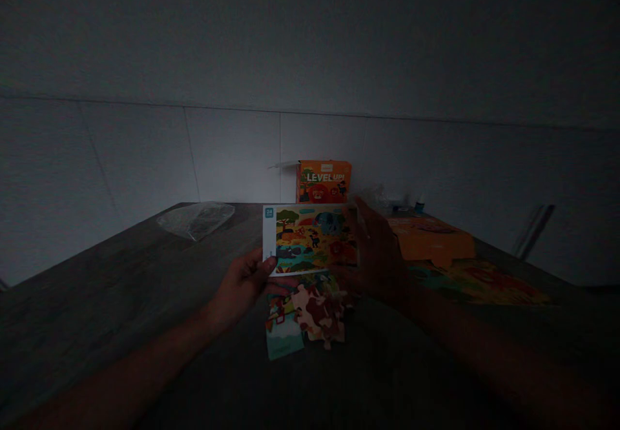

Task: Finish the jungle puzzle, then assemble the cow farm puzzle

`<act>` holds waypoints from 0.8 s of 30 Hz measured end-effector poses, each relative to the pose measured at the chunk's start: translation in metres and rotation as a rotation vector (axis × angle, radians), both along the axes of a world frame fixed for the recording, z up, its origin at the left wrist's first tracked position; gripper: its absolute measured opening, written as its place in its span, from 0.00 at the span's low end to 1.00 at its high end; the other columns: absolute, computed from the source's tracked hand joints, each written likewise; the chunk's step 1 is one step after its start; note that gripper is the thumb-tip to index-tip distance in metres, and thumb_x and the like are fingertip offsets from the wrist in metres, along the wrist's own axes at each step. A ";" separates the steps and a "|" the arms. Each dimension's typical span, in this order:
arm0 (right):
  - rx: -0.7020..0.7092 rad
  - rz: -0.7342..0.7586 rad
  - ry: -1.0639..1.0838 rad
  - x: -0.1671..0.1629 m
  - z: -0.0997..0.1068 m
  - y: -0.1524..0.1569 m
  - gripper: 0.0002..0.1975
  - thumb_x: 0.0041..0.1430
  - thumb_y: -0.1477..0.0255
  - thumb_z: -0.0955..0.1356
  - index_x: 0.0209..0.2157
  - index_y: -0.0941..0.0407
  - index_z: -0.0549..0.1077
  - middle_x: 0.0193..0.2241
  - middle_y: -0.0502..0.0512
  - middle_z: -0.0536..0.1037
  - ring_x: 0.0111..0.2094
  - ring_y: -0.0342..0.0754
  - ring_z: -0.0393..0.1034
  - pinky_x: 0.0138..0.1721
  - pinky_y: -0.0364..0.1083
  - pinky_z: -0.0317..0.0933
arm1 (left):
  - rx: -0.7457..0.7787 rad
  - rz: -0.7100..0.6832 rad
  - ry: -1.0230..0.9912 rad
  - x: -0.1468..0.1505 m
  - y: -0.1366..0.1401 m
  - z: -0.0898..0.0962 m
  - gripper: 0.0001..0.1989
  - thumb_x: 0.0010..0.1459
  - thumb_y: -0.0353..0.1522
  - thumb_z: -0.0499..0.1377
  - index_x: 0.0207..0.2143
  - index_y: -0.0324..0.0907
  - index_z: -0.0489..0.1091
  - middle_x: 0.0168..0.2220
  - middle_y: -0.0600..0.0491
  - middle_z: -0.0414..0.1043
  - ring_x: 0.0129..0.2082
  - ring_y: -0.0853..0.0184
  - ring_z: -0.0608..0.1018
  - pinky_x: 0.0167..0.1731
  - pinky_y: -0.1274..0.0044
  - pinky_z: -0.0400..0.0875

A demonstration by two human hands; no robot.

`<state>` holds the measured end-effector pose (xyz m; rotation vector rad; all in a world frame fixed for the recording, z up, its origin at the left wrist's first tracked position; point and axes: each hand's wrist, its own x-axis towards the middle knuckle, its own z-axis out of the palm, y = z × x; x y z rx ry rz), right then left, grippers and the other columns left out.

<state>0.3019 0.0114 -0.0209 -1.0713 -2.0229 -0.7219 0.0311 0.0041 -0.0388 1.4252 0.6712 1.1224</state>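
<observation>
Upright in front of me is a picture card with a white border, the number 24 and a scene of animals and trees. My left hand is closed on its lower left corner, thumb on the front. Around the card's right edge is my right hand, dark and slightly blurred, its fingers curled against the card. Just below the card, a pile of loose jigsaw puzzle pieces lies on the table, some brown and pink, one pale teal. The card and my hands hide part of the pile.
An orange box marked LEVEL UP! stands behind the card by the wall. To the right are an orange open box, a colourful puzzle picture and a small blue bottle. Clear plastic wrap lies on the dark table. Lighting is dim.
</observation>
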 end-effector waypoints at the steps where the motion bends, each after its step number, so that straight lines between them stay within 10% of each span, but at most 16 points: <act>1: -0.017 -0.005 -0.041 0.000 0.000 -0.001 0.52 0.56 0.50 0.69 0.70 0.51 0.37 0.69 0.67 0.44 0.67 0.70 0.44 0.62 0.68 0.48 | 0.010 -0.002 0.009 0.000 0.000 -0.001 0.22 0.59 0.42 0.64 0.49 0.37 0.73 0.45 0.42 0.79 0.35 0.57 0.83 0.31 0.73 0.78; 24: 0.090 0.017 -0.168 0.007 0.001 0.003 0.51 0.54 0.39 0.64 0.67 0.57 0.49 0.63 0.73 0.57 0.63 0.71 0.51 0.63 0.70 0.36 | -0.172 -0.114 -0.129 0.000 0.000 0.001 0.30 0.64 0.51 0.55 0.53 0.33 0.68 0.45 0.37 0.77 0.33 0.57 0.82 0.27 0.73 0.78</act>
